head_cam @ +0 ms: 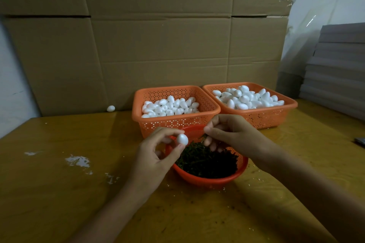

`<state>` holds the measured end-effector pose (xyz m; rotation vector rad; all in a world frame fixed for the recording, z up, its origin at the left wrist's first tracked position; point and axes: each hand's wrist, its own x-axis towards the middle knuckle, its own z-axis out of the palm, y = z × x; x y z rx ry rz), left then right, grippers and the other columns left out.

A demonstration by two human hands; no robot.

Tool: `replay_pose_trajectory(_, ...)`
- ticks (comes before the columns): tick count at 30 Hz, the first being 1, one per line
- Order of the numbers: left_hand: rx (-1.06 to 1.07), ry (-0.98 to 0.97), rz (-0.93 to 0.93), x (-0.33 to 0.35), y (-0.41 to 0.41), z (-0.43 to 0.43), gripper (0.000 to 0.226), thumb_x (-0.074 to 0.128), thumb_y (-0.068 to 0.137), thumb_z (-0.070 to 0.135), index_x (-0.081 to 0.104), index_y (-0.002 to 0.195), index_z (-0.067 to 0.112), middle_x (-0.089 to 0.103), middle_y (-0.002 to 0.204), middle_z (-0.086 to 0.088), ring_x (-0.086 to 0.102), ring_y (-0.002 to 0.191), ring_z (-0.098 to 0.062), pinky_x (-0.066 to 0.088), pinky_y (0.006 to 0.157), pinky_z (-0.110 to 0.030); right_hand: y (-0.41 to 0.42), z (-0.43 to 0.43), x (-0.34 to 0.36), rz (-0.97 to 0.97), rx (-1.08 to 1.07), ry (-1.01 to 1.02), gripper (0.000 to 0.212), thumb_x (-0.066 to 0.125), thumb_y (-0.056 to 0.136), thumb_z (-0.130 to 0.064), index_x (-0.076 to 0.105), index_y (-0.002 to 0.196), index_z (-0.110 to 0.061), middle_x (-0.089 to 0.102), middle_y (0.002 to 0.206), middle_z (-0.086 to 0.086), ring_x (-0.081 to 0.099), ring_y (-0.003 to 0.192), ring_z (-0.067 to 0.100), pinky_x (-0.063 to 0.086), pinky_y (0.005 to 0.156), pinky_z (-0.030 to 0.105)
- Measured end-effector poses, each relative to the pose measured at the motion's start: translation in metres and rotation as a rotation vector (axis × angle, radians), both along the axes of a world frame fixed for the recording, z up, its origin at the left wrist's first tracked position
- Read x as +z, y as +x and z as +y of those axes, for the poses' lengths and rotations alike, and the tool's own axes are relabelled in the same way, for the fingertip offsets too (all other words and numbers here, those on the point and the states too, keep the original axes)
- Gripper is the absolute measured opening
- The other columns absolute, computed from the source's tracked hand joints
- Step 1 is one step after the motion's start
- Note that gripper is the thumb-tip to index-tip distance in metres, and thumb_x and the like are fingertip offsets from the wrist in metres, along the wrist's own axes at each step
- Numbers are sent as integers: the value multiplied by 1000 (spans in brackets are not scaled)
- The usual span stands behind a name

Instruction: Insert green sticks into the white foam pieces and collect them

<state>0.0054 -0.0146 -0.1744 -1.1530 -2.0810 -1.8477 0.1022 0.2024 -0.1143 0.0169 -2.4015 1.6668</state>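
White egg-shaped foam piece (pixel 182 138) is being pinched by the left hand (pixel 156 156) — the right hand (pixel 227 134) is hovering, curled, over a round orange bowl (pixel 207 180) of green sticks (pixel 207 161), its hold unclear.

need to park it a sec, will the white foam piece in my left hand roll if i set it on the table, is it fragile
Likely rolls: the foam piece is smooth and egg-shaped, and a stray one sits off by the cardboard. Probably very light, as the left hand holds it with just thumb and fingertip. Foam may dent if squeezed.
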Motion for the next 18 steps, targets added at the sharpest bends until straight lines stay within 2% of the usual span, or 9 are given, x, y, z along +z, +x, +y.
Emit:
replay_pose_trajectory(3, 5, 1, -34, -1, -1, 0, 23, 74, 88, 40, 71, 110, 46, 74, 110, 15, 70, 98, -16, 56, 67, -46, 2, 1, 2, -37, 22, -46, 17, 64, 101, -19, 65, 105, -2, 79, 93, 12, 73, 80, 22, 58, 68, 25)
replay_pose_trajectory(6, 5, 7, -21, 0, 0, 0, 22, 75, 87, 41, 71, 109, 42, 74, 113, 15, 69, 106, -16, 58, 68, -52, 4, 1, 4, -49, 9, -37, 17, 66, 100, -18, 65, 106, -2, 79, 95, 12, 73, 80, 23, 57, 68, 27)
replay_pose_trajectory(9, -2, 15, -16, 1, 1, -1, 24, 75, 85, 42, 72, 108, 40, 73, 114, 14, 70, 106, -16, 58, 65, -53, 5, 1, 6, -67, 1, -22, 17, 68, 99, -19, 67, 108, -5, 79, 95, 11, 73, 78, 23, 57, 66, 26)
replay_pose_trajectory(14, 2, 26, -10, 1, 2, -1, 25, 76, 85, 26, 72, 106, 39, 74, 115, 15, 71, 105, -15, 59, 63, -52, 5, 3, 6, -90, 19, -33, 15, 66, 101, -21, 71, 111, -11, 80, 100, 8, 74, 77, 22, 57, 64, 24)
replay_pose_trajectory(18, 18, 29, 15, 2, 3, 0, 26, 76, 84, 24, 72, 105, 39, 74, 114, 15, 71, 104, -14, 59, 62, -41, 5, 4, 6, -91, 24, -25, 15, 65, 101, -20, 74, 110, -11, 80, 104, 6, 75, 79, 21, 58, 64, 22)
